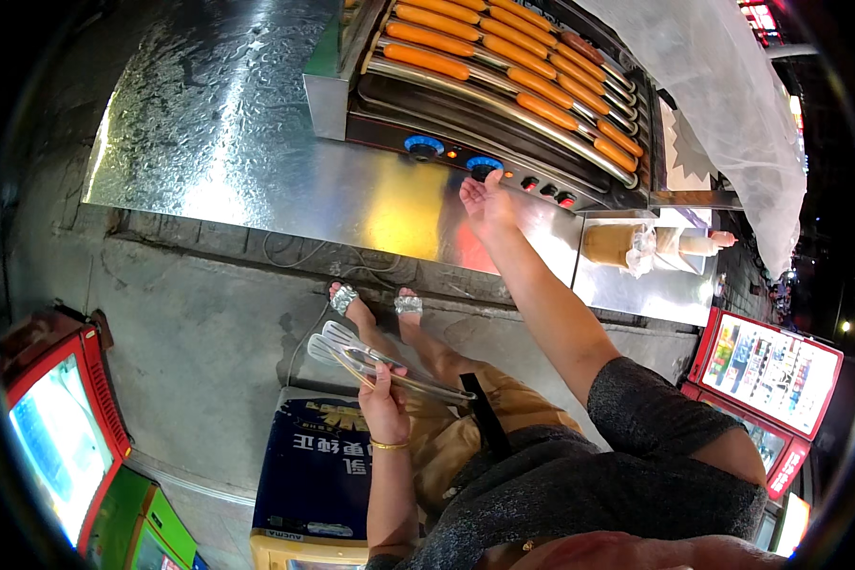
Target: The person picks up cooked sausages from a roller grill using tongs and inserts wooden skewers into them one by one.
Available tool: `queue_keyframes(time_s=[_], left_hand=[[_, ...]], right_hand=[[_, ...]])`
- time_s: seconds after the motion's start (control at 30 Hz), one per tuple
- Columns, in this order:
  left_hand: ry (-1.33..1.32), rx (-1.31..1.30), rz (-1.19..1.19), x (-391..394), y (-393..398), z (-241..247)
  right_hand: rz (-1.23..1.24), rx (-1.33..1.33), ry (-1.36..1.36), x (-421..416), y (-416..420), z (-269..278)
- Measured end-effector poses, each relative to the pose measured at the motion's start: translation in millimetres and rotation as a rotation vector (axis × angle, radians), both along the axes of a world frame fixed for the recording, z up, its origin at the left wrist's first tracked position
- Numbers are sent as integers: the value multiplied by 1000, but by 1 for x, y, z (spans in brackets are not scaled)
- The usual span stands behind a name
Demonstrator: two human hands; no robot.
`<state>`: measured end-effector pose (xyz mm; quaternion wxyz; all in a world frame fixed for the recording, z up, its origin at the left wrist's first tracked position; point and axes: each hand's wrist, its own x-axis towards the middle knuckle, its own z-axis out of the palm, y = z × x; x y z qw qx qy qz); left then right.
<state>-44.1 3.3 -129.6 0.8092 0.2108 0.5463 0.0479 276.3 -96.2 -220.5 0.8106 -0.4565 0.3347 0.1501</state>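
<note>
My left hand [385, 407] grips metal food tongs [420, 383] with slotted ends, together with what looks like a thin wooden stick [353, 370]. My right hand [488, 205] is at the front panel of a hot dog roller grill [413, 117], its fingers loosely curled and the thumb apart. The thumb overlaps the lower edge of a blue-ringed dial [484, 165]; whether it touches is unclear. A second blue-ringed dial [424, 147] sits to the left, and several red-lit switches [548, 191] to the right. Several orange sausages [427, 61] and a darker sausage [582, 48] lie on the rollers.
The wet stainless steel counter [256, 178] supports the grill. To the right stand a brownish container [608, 244] and a squeeze bottle [698, 246], below clear plastic sheeting [719, 92]. A blue chest freezer [313, 463] is beside my legs. Red display coolers [107, 399] flank both sides.
</note>
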Motion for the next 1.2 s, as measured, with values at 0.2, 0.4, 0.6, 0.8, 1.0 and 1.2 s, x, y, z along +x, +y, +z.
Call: queue_keyframes(time_s=[0.2, 0.4, 0.6, 0.8, 1.0, 1.2], left_hand=[[-29, 7, 18, -3, -3, -4], [-32, -18, 24, -5, 0, -1], [-28, -8, 17, -4, 1, 2], [-38, -32, 17, 3, 5, 15], [-112, 6, -9, 16, 8, 37], [-215, 46, -60, 40, -7, 57]], right_hand=[[-1, -41, 12, 2, 2, -3], [45, -86, 10, -8, 1, -2], [369, -168, -2, -59, -3, 3], [1175, -273, -26, -141, -8, 46], [1703, -70, -55, -181, -16, 94], [1743, -221, -324, -183, -23, 139]])
